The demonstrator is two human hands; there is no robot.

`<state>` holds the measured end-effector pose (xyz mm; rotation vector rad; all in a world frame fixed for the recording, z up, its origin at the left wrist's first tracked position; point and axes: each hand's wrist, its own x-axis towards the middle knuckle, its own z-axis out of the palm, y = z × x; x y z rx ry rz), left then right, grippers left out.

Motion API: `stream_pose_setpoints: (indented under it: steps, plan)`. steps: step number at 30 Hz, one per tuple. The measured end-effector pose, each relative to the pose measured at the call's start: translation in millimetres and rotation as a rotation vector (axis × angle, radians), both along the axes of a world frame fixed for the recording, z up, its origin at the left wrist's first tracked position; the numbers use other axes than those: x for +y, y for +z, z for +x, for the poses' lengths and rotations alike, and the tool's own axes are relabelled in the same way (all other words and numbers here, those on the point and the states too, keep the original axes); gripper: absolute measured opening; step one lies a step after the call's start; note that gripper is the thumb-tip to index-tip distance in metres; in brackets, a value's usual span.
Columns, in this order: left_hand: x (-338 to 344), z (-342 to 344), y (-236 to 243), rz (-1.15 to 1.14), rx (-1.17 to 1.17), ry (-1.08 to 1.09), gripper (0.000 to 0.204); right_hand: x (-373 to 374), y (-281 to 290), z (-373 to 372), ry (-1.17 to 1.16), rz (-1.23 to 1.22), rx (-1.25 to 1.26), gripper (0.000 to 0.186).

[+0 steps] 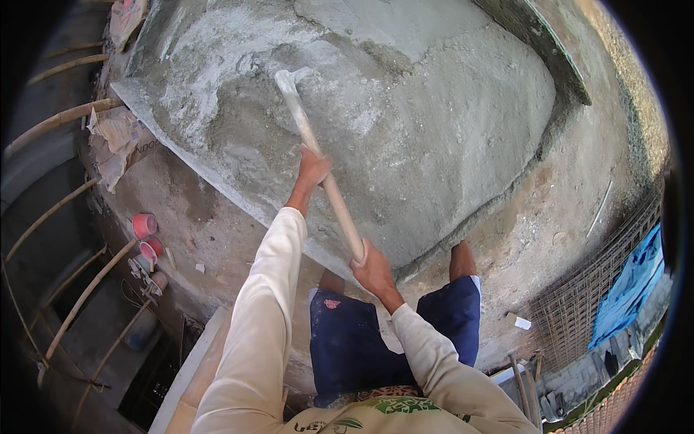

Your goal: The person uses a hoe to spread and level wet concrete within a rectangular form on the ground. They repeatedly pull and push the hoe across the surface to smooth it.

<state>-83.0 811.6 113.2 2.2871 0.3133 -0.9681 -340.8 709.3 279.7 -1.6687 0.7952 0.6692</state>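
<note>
A long-handled hoe [334, 194] with a pale wooden shaft slants across the view. Its far end is coated in grey powder, and the blade is mostly hidden in the mix. My left hand [314, 169] is closed around the middle of the shaft. Lower down, my right hand [374, 267] grips the near end. Under the hoe spreads a wide heap of grey cement mix [448, 137], with whiter dry powder toward its left and far parts. My feet are at the near edge of the heap.
Upright boards [538, 43] border the heap at the far right. On the left lie a torn paper sack [116, 141], red buckets [144, 226] and bamboo poles [87, 307] beside a drop. At right are wire mesh [578, 311] and a blue tarp [629, 293].
</note>
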Motion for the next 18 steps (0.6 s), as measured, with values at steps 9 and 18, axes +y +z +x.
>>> stream_pose_setpoints:
  steps: [9, 18]
  plan:
    - [-19, -174, 127, -0.381, 0.385, 0.460, 0.050, -6, 44, -191, 0.028, -0.085, -0.059, 0.023]
    - [-75, 164, 26, 0.048, -0.575, -0.132, 0.082, -50, -89, 203, 0.017, -0.126, -0.426, 0.045]
